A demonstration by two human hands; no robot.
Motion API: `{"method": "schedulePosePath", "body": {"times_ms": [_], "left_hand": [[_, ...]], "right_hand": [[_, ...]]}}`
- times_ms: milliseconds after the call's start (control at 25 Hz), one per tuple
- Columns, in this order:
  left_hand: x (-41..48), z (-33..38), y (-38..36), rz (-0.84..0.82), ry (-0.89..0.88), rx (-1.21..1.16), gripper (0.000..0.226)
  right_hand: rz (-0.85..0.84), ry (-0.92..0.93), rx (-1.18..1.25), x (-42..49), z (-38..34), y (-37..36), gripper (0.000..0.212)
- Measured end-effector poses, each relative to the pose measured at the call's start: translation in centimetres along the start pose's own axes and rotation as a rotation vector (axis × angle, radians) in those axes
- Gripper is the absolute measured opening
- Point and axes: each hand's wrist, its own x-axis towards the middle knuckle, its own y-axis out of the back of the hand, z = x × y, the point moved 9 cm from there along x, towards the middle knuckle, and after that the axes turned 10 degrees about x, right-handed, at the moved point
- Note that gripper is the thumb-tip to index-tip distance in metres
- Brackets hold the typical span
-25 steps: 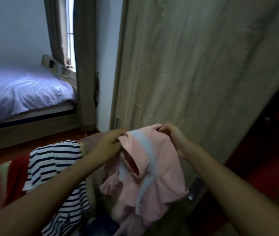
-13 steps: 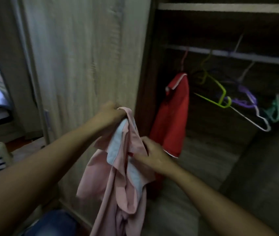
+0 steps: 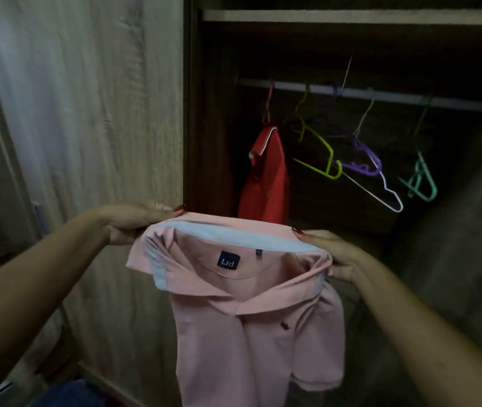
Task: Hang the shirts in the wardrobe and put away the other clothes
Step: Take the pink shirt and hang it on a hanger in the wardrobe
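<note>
A pink polo shirt (image 3: 251, 333) with a pale blue collar lining and a dark label hangs spread in front of me. My left hand (image 3: 129, 221) grips the collar's left end, and my right hand (image 3: 330, 254) grips its right end. Behind it stands the open wardrobe with a rail (image 3: 380, 94). A red shirt (image 3: 266, 177) hangs at the rail's left. Empty hangers follow to the right: yellow-green (image 3: 323, 160), purple (image 3: 366, 163), white (image 3: 386, 195) and green (image 3: 421, 183).
The light wooden wardrobe door (image 3: 87, 113) fills the left half. A shelf (image 3: 351, 17) runs above the rail. Blue cloth (image 3: 69, 395) lies at the bottom left by my arm. The wardrobe's inside is dark.
My view turned from the clothes pile and bed to the open wardrobe. My hands moved apart along the collar, so the bunched pink shirt now hangs spread with its label showing.
</note>
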Motion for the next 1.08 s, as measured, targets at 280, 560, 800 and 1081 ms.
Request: {"method": "schedulePosePath", "body": {"times_ms": [280,560,800,1081], "left_hand": [[0.4,2.7,-0.4,-0.021,-0.187,0.309,0.038],[1.1,4.0,1.8,0.256,-0.325,0.755,0.014],[2.3,3.1,2.8,0.311,-0.354,1.155,0.038],[-0.1,5.7,3.0,0.651,-0.610,1.017,0.017]], "right_hand": [[0.049,-0.017,-0.124,1.9,-2.9,0.1,0.026],[-0.060,0.038,-0.938,0.9,-4.2,-3.2,0.020],[-0.019,0.236,-1.105,2.5,-4.4,-3.5,0.022],[0.216,0.562,-1.041,2.3,-7.7,-4.3,0.031]]}}
